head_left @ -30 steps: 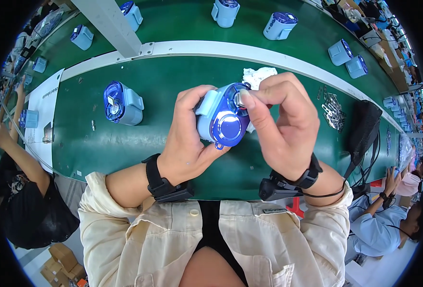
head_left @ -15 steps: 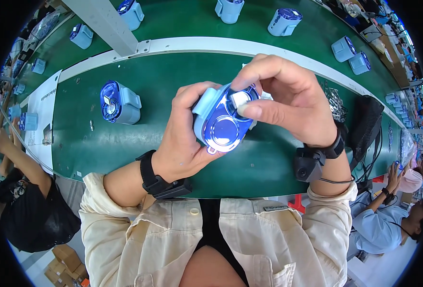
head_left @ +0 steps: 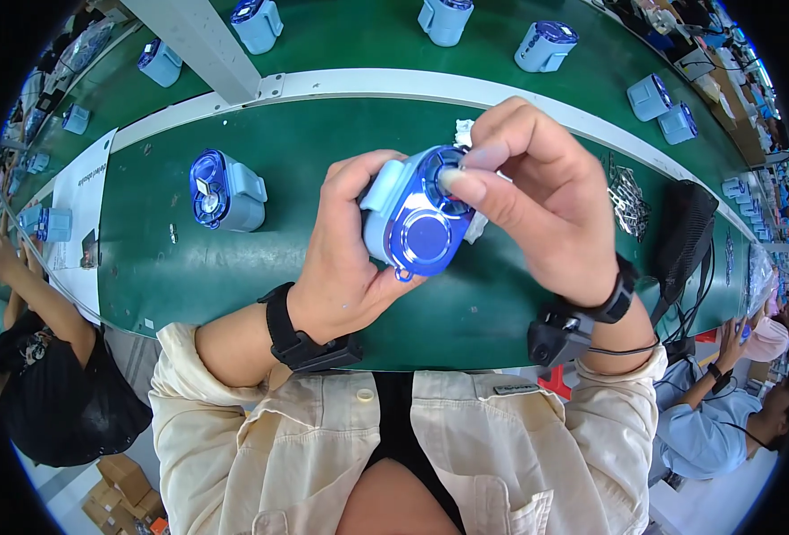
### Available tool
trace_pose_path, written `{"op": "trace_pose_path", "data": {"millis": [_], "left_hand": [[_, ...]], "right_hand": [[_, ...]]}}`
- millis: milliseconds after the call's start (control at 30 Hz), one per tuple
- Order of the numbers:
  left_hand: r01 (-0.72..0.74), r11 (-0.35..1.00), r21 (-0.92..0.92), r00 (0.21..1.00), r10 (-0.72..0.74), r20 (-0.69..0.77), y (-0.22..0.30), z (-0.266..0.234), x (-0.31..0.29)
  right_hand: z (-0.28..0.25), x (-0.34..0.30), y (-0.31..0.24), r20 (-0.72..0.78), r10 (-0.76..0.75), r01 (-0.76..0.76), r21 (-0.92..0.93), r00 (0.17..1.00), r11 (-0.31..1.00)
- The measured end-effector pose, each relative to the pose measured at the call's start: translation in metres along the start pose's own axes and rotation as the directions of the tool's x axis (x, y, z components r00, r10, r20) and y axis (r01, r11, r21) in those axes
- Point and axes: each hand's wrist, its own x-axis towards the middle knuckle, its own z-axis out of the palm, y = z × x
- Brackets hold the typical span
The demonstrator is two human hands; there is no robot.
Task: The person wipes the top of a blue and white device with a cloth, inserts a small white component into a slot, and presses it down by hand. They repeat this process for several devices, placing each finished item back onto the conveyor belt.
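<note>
My left hand point(head_left: 345, 236) is wrapped around a light-blue container with a glossy dark-blue lid point(head_left: 427, 234), held tilted above the green table. The lid has a round raised disc, a round recess, and a small loop at its near end. My right hand point(head_left: 550, 192) pinches thumb and forefinger together at the recess; what sits between the fingertips is hidden. To the left a similar lidded container point(head_left: 243, 198) stands on the table, with a small white piece showing in its lid. White crumpled scraps point(head_left: 464, 132) lie just behind my right fingers.
Beyond a white rail point(head_left: 359, 82), several like containers point(head_left: 446, 22) stand on a green surface. A white post point(head_left: 194, 49) rises at upper left. On the right lie small metal parts point(head_left: 628, 198) and a black pouch point(head_left: 684, 223) with cables. People work at both sides.
My right thumb has moved over the recess, covering the white piece that showed there; its wrist has dropped a little. The containers beyond the rail have shifted right.
</note>
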Motion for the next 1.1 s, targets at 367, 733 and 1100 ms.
{"op": "trace_pose_path", "data": {"millis": [367, 733, 1100], "left_hand": [[-0.061, 0.991, 0.12, 0.993, 0.072, -0.091, -0.003, 0.005, 0.001], [-0.049, 0.992, 0.12, 0.997, 0.056, -0.053, -0.008, 0.0, 0.001], [-0.048, 0.972, 0.229, 0.995, 0.067, -0.074, -0.004, -0.004, 0.002]], "right_hand": [[0.006, -0.006, 0.007, -0.045, -0.102, 0.095, -0.133, 0.994, 0.986], [-0.009, 0.003, -0.024, 0.215, -0.318, 0.378, -0.654, 0.923, 0.655], [0.004, 0.001, -0.015, 0.149, -0.371, 0.378, -0.63, 0.916, 0.679]]}}
